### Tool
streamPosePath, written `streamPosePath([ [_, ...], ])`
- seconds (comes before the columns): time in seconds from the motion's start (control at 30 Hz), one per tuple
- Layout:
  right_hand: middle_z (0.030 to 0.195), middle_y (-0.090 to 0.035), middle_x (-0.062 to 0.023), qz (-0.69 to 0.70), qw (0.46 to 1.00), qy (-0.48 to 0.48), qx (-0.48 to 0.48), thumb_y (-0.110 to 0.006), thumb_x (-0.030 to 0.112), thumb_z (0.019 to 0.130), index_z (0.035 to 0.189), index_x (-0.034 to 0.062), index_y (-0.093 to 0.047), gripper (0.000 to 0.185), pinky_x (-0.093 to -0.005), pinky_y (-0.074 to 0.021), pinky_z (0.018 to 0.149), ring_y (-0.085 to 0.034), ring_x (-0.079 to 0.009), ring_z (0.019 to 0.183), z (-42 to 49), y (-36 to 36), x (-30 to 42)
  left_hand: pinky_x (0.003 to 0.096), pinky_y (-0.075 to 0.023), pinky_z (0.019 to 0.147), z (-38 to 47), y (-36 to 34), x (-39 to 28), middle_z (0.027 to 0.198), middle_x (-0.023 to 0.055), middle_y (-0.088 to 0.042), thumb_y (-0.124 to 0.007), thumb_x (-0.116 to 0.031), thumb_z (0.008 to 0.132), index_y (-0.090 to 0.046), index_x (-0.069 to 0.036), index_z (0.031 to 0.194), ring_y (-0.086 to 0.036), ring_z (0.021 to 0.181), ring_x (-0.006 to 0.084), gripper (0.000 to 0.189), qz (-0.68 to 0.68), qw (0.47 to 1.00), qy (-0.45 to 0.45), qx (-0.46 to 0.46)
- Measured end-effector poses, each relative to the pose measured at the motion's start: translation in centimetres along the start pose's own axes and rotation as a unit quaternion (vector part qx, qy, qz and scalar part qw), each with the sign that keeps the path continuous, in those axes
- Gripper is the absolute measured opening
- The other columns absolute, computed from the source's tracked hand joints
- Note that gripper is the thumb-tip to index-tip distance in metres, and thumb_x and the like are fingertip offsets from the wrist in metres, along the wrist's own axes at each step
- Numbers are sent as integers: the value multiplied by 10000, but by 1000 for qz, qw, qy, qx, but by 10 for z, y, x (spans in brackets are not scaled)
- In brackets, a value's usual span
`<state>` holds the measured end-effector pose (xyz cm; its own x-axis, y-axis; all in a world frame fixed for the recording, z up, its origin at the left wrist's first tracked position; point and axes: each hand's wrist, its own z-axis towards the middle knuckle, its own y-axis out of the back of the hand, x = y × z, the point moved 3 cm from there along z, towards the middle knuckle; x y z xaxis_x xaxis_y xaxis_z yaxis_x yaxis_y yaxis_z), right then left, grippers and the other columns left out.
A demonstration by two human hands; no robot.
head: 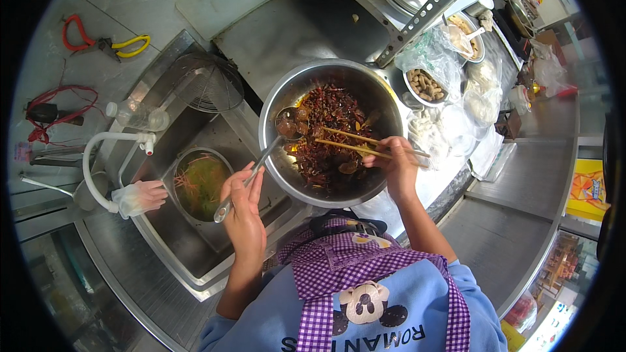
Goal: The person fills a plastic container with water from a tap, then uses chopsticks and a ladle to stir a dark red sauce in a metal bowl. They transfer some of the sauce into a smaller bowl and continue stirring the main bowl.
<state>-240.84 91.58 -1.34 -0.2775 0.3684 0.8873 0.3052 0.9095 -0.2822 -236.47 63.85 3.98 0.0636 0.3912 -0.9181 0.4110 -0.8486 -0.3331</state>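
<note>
In front of me is a large stainless steel bowl [277, 176] with a dark red mass of dried chillies and spices [337, 122] in oil. My left hand [244, 195] grips the handle of a metal ladle [266, 151]. Several brown chunks of food [293, 122] lie in the ladle's cup, inside the bowl's left side. A pair of wooden chopsticks [357, 138] is held in my right hand [398, 166] at the bowl's right rim. Their tips are apart and reach over the spices, just right of the ladle.
Left of the bowl is a steel sink [274, 205] holding a pot [231, 168] of greenish liquid, with a curved white faucet [90, 156] beside it. A wire strainer [210, 83] rests at its far edge. A bowl of peanuts [425, 85] and plastic bags [481, 93] stand to the right, near a perforated metal post [420, 22].
</note>
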Motion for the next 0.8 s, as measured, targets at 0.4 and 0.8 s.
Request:
streamPosePath([
  [0.4,812,-600,-115,-241,945,-84,207,-476,246,947,911,-27,-570,291,-281,-505,601,-610,-162,651,-27,3,23,414,-366,1041,2,1,1,1174,245,-485,-356,-190,985,-471,57,1035,-513,1121,334,277,-17,1000,15,0],
  [0.8,781,-595,-137,-133,985,107,-7,-490,323,932,929,-19,-555,348,-287,-494,554,-617,-198,611,30,37,47,420,-379,1028,3,2,-14,1184,268,-483,-387,-201,975,-469,66,1050,-520,1115,358,289,-26,999,-24,13],
])
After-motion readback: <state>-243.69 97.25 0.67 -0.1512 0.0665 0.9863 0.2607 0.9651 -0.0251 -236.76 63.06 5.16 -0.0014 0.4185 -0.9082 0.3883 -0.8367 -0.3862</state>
